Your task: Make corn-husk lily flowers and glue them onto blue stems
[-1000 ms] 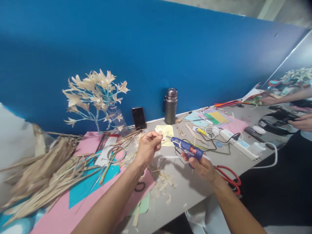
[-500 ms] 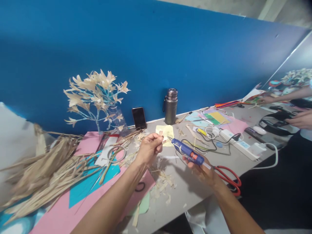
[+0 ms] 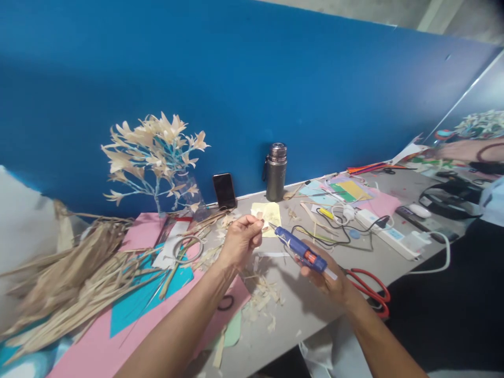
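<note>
A dark metal flask [image 3: 276,176] is standing upright on the grey desk [image 3: 295,310], near the blue wall [image 3: 252,94]. In front of the flask and a little to its left, the person's left hand [image 3: 242,239] is pinching a small pale piece [image 3: 260,216] between the thumb and the fingertips. The fingers are partly hiding this piece, so its full shape is not showing. In front of the flask and to its right, the right hand [image 3: 329,283] is gripping a blue glue gun [image 3: 297,245] with bent fingers. The gun is tilting, and its nozzle is pointing to the left hand. The nozzle is sitting just beside the pinched piece; whether they are touching, I cannot tell.

Directly in front of the flask, a yellow paper [image 3: 272,211] is lying behind the left fingertips, and pale scraps [image 3: 263,296] are lying nearer to the person. To the left of the flask, a phone [image 3: 224,190] is leaning at the wall, and farther left a branch with pale flowers [image 3: 165,131] is rising. To the right of the flask, a white power strip [image 3: 388,233] is lying among cables. Red-handled scissors [image 3: 381,299] are resting to its front right, near the right hand.
</note>
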